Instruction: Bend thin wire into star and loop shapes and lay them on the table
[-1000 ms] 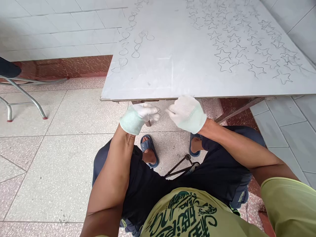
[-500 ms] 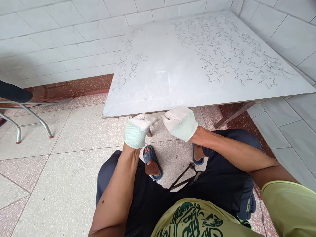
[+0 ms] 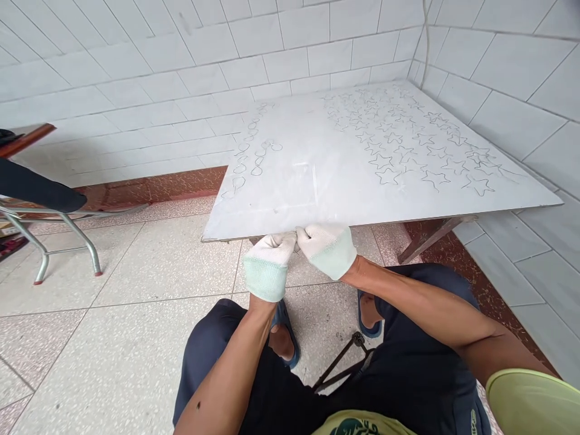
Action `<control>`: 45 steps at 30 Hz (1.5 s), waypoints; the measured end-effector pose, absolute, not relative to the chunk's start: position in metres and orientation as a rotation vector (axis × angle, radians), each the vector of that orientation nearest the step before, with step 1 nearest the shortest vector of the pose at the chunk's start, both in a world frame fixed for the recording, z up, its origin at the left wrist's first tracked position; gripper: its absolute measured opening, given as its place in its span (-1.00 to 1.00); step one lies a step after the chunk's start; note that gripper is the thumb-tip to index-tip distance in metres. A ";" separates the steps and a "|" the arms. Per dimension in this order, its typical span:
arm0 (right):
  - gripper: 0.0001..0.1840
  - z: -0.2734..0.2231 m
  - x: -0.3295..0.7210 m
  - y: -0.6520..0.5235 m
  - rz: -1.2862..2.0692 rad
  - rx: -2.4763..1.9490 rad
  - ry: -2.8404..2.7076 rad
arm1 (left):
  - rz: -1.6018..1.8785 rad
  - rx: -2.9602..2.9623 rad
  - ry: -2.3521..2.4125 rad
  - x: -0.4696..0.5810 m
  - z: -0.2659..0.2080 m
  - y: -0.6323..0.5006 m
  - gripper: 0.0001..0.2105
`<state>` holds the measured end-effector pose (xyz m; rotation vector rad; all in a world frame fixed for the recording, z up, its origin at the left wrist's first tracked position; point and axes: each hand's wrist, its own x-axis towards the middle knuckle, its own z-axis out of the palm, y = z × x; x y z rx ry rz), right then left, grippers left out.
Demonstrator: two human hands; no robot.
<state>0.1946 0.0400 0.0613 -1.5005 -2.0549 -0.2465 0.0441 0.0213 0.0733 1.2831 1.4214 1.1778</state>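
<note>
My left hand (image 3: 274, 248), in a white glove with a pale green cuff, is closed in a pinch just off the front edge of a white tabletop (image 3: 272, 223). My right hand (image 3: 324, 241), gloved the same way, is also closed, its fingertips meeting those of the left. Whatever lies between the fingers is too thin or too hidden to make out. On the right of the tabletop lie many thin wire stars (image 3: 388, 176). Thin wire loop shapes (image 3: 257, 166), some like figure eights, lie along its left side.
White tiled walls (image 3: 299, 36) meet behind the table, and a cable (image 3: 426, 48) runs down the corner. A metal-legged stool (image 3: 90, 244) stands at the left, with a person's dark-clothed leg (image 3: 40, 184) over it. A dark metal frame (image 3: 339, 362) shows between my legs.
The view has tilted up, so the table sits lower in the picture. My left hand has come closer to the right, and the fingertips now touch.
</note>
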 end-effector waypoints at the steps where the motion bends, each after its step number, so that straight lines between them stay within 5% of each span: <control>1: -0.41 0.063 0.193 0.040 -0.243 -1.507 -2.060 | 1.206 1.280 1.421 0.045 0.073 0.022 -0.70; 18: -0.64 0.087 0.198 0.017 -0.115 -1.459 -2.230 | 1.352 1.151 1.310 0.032 0.080 0.031 -0.70; 45: -0.57 0.064 0.200 0.021 -0.175 -1.308 -2.336 | 1.335 1.056 1.268 0.043 0.063 0.027 -0.66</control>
